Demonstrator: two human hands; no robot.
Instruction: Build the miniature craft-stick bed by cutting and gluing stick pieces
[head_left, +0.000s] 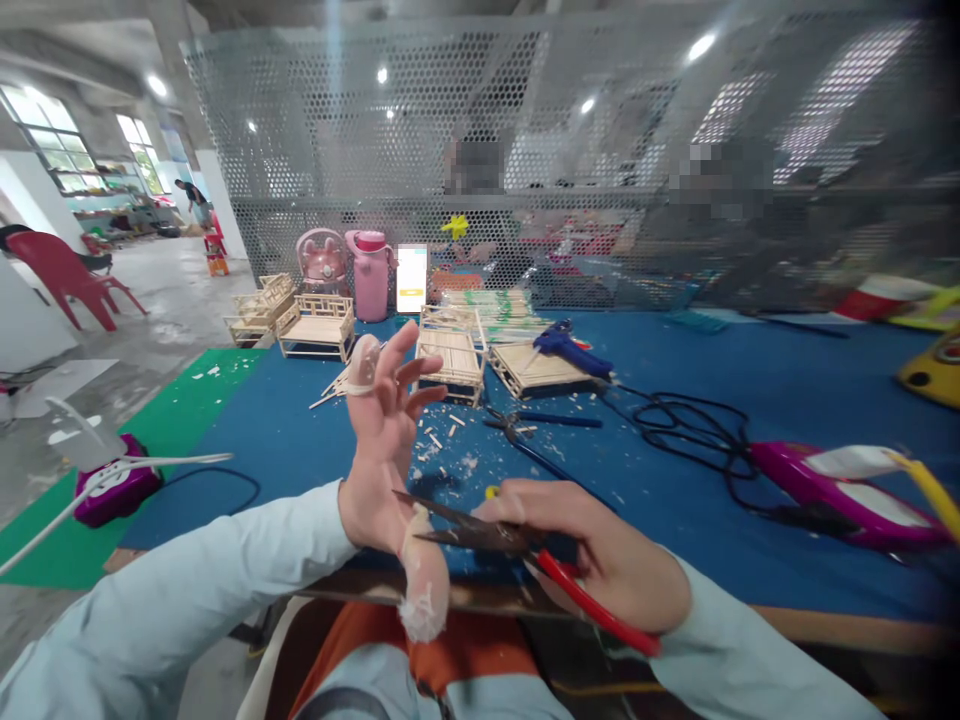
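My left hand (pixel 386 450) is raised palm up with its fingers spread, holding nothing. Wrappings cover its thumb (pixel 426 590), which points down toward my lap, and one fingertip. My right hand (pixel 592 540) is closed around red-handled scissors (pixel 559 580). Their dark blades are parted, with pale material at the base of the left thumb between them. Beyond my hands, blue-handled pliers (pixel 555 420) lie on the blue table mat among small scraps.
Small wooden furniture models (pixel 319 325) line the table's back, with a blue glue gun (pixel 574 350), a lit phone (pixel 411 280) and a pink flask (pixel 371 280). Power strips (pixel 847 500) and cables lie at both sides. A mesh screen (pixel 300 130) stands behind.
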